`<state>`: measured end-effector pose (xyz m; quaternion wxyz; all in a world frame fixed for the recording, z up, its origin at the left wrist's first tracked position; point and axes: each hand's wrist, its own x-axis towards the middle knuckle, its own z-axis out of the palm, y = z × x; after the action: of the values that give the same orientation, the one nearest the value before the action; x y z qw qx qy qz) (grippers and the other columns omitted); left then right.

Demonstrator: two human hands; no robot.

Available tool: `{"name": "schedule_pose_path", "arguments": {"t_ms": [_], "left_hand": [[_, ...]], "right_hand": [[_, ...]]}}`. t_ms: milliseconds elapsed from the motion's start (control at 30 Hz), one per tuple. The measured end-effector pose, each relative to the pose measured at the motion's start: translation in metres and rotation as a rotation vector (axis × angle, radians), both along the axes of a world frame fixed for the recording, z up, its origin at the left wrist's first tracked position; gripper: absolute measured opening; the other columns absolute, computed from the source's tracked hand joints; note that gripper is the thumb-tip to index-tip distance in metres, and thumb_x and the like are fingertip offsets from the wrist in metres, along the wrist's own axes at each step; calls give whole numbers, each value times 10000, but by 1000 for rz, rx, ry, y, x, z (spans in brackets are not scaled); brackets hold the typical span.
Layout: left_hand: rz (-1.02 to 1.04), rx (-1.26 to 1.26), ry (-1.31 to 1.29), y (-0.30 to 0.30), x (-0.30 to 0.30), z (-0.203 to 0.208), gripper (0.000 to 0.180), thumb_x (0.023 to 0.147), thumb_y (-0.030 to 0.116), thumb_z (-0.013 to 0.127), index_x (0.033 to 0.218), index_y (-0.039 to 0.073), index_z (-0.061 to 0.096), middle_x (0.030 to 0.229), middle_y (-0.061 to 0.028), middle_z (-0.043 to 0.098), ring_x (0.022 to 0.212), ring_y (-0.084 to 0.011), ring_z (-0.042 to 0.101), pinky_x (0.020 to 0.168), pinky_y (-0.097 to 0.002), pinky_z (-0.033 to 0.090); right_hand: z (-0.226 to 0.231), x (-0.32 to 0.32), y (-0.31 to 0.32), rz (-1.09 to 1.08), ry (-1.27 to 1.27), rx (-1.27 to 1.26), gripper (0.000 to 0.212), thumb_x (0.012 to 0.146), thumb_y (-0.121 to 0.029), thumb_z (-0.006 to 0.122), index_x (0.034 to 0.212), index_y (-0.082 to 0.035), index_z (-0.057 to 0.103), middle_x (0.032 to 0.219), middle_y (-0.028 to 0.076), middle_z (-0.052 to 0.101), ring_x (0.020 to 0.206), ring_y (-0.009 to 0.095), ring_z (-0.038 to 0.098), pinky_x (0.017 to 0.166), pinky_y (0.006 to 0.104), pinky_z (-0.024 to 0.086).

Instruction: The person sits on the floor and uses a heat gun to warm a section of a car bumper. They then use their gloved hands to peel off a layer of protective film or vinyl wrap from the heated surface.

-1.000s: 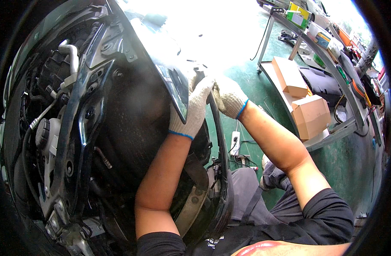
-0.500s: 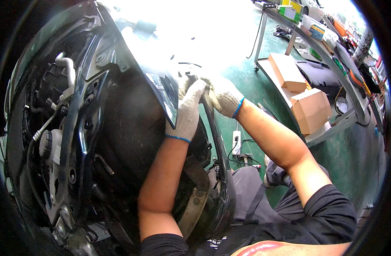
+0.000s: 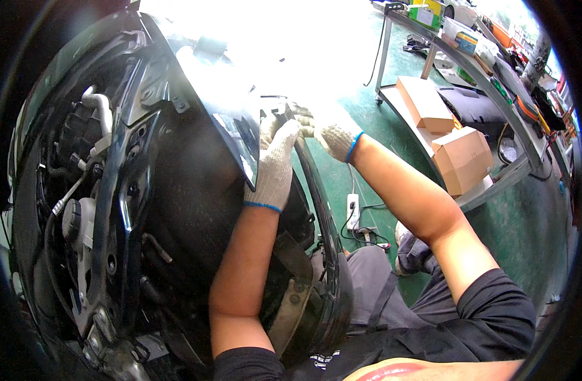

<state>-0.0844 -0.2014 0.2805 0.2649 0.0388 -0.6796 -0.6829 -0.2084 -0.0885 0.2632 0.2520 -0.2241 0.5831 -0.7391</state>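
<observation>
Both my hands wear off-white knit gloves with blue cuffs and meet at the upper end of a dark, curved car panel edge. My left hand reaches over the wheel-well cavity and is closed on that upper end, thumb up. From the right side my right hand comes in with curled fingers beside the left thumb; glare and the gloves hide what its fingertips hold. Just left of my left hand a glossy dark fender corner points down, close to the glove.
On the left lies the exposed car front with a silver pipe and a pale reservoir. A metal cart with boxes stands at the right. A white power strip with cables lies on the green floor. Glare washes out the top.
My right fingers have shifted slightly and lie more across toward the left thumb, baring more of the panel edge below. My left hand stays almost in place. The view has shifted slightly.
</observation>
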Motion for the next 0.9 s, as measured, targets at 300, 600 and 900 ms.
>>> {"name": "schedule_pose_path", "arguments": {"t_ms": [300, 600, 900], "left_hand": [[-120, 57, -6, -5, -2, -3, 275, 992, 113, 614, 1204, -44, 695, 1202, -113, 686, 1093, -180, 644, 983, -299, 507], [121, -448, 40, -14, -7, -22, 259, 976, 71, 587, 1181, 36, 742, 1370, -215, 627, 1251, -298, 625, 1112, -381, 471], [207, -849, 90, -26, -5, -22, 287, 984, 105, 617, 1233, -5, 712, 1363, -168, 642, 1288, -240, 587, 1126, -348, 425]], "right_hand": [[-48, -1, 46, -111, 64, -1, 525, 1072, -352, 510, 1450, 12, 528, 1420, 158, 601, 1195, 243, 617, 962, 365, 535], [-61, 67, 53, -164, 345, 2, 445, 1056, -240, 540, 1415, 23, 569, 1382, 165, 639, 1244, 250, 614, 1089, 380, 464], [-86, 88, 82, -276, 651, 314, 405, 1054, -219, 526, 1395, -13, 600, 1382, 159, 644, 1245, 246, 618, 1086, 356, 455]]}}
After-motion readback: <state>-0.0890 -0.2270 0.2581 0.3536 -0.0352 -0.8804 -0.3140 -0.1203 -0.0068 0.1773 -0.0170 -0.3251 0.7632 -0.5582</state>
